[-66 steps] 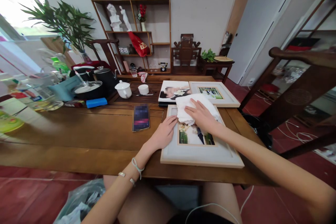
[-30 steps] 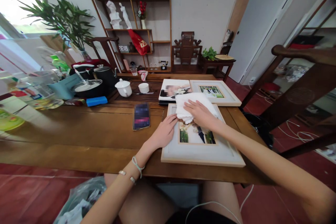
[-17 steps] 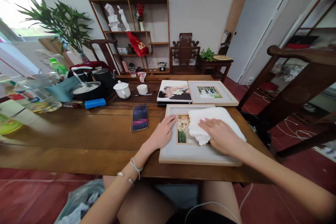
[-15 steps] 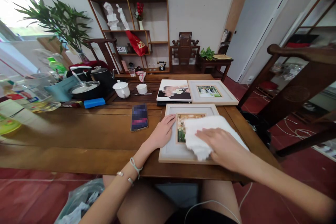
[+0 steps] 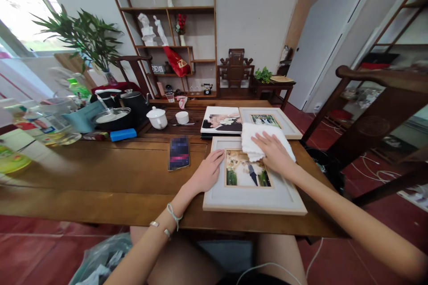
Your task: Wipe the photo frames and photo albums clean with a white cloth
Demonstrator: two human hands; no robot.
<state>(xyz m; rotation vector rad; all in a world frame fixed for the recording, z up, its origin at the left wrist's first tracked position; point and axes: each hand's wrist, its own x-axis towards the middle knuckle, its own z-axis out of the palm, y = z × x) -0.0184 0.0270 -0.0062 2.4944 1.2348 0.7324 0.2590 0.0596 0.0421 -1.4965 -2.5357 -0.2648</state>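
Observation:
A light wooden picture frame (image 5: 234, 200) with a wide pale mat and a small photo of a couple (image 5: 249, 171) lies flat on the table before me. On its left side rests my left hand (image 5: 207, 171), fingers stretched flat over the edge and mat. My right hand (image 5: 274, 153) lies with spread fingers on top of a white cloth (image 5: 250, 138), pressing it over the frame's upper right part. The cloth is bunched and also hangs over the near edge of the second frame behind. My right thumb is hidden.
Behind lie a second framed photo (image 5: 290, 131) and a white photo panel (image 5: 219, 127). A phone (image 5: 179, 153) lies to the left, with a lidded white cup (image 5: 157, 118), a small white bowl (image 5: 182, 118) and a blue block (image 5: 123, 134) beyond. A wooden chair (image 5: 374, 107) stands right.
My right hand has slid the cloth away from me to the frame's upper right, uncovering most of the photo. My left hand stays on the frame's left side. The view has tilted slightly up.

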